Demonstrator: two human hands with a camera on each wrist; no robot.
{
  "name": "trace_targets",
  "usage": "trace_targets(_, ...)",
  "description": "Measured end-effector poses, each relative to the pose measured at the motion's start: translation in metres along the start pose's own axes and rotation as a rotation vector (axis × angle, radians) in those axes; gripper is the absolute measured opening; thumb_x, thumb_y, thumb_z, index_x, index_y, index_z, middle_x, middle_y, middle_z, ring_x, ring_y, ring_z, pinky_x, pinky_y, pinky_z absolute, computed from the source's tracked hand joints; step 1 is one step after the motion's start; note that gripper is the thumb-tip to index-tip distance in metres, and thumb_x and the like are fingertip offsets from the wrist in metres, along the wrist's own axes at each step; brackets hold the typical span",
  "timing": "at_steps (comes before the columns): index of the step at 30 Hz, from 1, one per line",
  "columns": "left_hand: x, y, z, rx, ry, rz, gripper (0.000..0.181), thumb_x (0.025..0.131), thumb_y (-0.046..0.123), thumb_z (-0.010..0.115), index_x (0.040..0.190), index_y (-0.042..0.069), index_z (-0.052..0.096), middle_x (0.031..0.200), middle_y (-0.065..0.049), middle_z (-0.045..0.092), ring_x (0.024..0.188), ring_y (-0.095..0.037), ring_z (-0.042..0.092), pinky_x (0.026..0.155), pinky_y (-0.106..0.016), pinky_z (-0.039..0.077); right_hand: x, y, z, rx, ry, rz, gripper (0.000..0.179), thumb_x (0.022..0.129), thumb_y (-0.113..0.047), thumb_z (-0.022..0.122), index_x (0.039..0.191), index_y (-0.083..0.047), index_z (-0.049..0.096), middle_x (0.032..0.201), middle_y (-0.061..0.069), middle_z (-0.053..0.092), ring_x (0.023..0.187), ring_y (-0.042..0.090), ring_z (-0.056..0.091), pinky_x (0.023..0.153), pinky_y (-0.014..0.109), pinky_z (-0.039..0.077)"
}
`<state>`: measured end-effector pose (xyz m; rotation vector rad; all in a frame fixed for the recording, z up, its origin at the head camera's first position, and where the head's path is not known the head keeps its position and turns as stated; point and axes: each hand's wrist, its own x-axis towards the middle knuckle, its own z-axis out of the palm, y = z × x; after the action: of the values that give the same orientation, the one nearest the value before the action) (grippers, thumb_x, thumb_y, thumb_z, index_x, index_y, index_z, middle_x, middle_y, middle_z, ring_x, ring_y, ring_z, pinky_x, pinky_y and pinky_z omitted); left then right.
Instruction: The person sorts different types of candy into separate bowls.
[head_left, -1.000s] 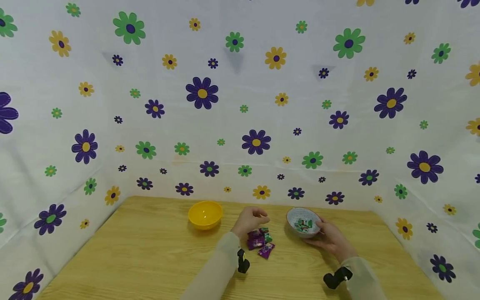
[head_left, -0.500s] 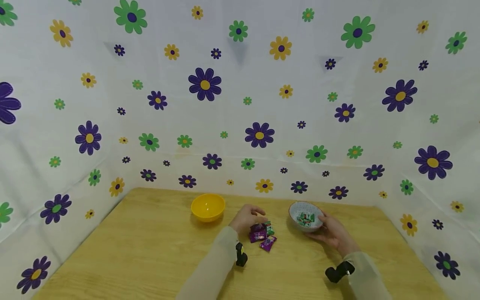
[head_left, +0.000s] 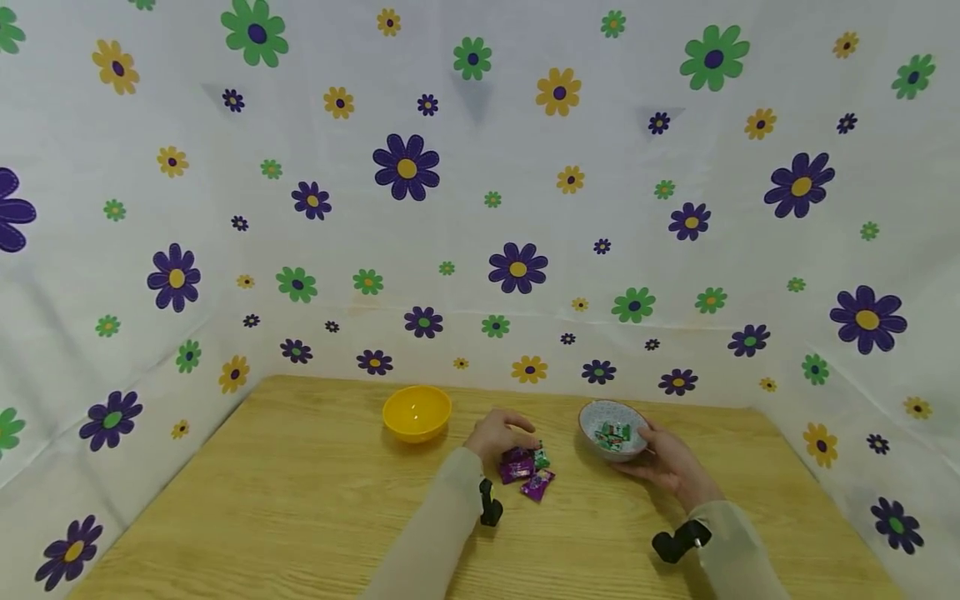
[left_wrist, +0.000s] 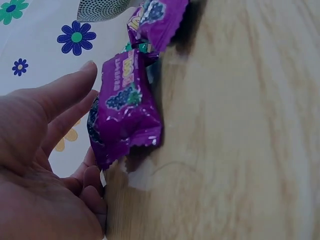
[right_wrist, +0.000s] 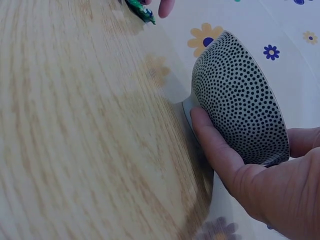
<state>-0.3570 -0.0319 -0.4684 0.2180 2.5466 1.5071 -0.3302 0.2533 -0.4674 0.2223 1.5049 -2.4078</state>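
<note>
My left hand (head_left: 501, 435) reaches over a small heap of purple-wrapped candies (head_left: 516, 472), with a green-wrapped candy (head_left: 542, 457) at the heap's right side. In the left wrist view, its thumb and fingers spread beside a purple candy (left_wrist: 127, 100) with grapes printed on it; no firm pinch shows. With my right hand (head_left: 675, 473) I hold a speckled bowl (head_left: 611, 456), thumb at the rim and fingers underneath. Several green candies (head_left: 613, 435) lie inside it. The right wrist view shows the bowl's dotted outside (right_wrist: 235, 95) tilted, its foot close to the table.
A yellow bowl (head_left: 417, 435) stands left of the heap, towards the back of the wooden table (head_left: 300, 500). White flower-printed cloth (head_left: 450, 217) walls off the back and both sides.
The head view has tilted a little downward. My left hand stays at the heap, its fingers shifting slightly lower towards the candies. The right hand keeps holding the speckled bowl.
</note>
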Motion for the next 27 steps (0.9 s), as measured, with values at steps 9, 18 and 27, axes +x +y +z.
trace_targets(9, -0.005, 0.003, 0.006, 0.210, 0.099, -0.017, 0.026, 0.064, 0.037, 0.080, 0.083, 0.022, 0.072, 0.110, -0.007, 0.057, 0.109, -0.043, 0.037, 0.088, -0.055, 0.030, 0.001, 0.002, 0.001, -0.015, -0.020, -0.013, 0.051, 0.100, -0.015, 0.023, 0.146, -0.014, 0.002, 0.144, 0.025, 0.007, 0.128, 0.043, 0.020, 0.087, 0.057, 0.038)
trace_targets(18, -0.001, 0.002, 0.014, 0.336, 0.138, -0.047, 0.020, 0.062, 0.042, 0.080, 0.071, 0.029, 0.069, 0.111, -0.012, 0.050, 0.097, -0.036, 0.038, 0.078, -0.052, 0.031, 0.000, 0.000, 0.001, -0.004, -0.018, -0.008, 0.051, 0.100, -0.015, 0.024, 0.146, -0.014, 0.002, 0.145, 0.024, 0.007, 0.128, 0.041, 0.021, 0.087, 0.057, 0.038)
trace_targets(27, -0.004, 0.006, 0.016, 0.351, 0.153, -0.056, 0.017, 0.065, 0.039, 0.079, 0.064, 0.027, 0.068, 0.100, 0.000, 0.060, 0.098, -0.034, 0.039, 0.082, -0.052, 0.030, 0.001, -0.001, 0.001, 0.002, -0.017, -0.009, 0.051, 0.100, -0.015, 0.024, 0.146, -0.015, 0.003, 0.145, 0.023, 0.006, 0.129, 0.042, 0.019, 0.087, 0.058, 0.038)
